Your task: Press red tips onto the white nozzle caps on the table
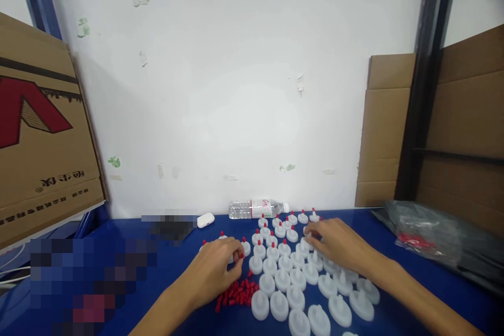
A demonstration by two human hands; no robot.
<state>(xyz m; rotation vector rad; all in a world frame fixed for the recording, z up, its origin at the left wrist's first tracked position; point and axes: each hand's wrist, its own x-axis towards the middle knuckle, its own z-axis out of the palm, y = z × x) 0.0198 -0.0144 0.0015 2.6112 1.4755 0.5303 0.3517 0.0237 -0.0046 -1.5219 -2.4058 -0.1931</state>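
Note:
Many translucent white nozzle lids (282, 279) stand upright on the blue table, spouts up. Those toward the back carry small red tips (292, 230) on their spouts, while the nearer ones are bare. Left of the bare lids lies a pile of loose red tips (237, 293). My left hand (216, 266) is above that pile, thumb and forefinger pinched on one small red tip (241, 255). At the right side of the group, my right hand (337, 242) has its fingers curled closed at a white nozzle lid (306, 231), mostly hidden by the fingers.
A clear water bottle (244, 209) lies along the white wall, with a white earbud case (205, 220) to its left. At right is a clear bag (427, 239) holding red pieces. Cardboard boxes (43, 178) flank the table. A blurred patch covers the left front.

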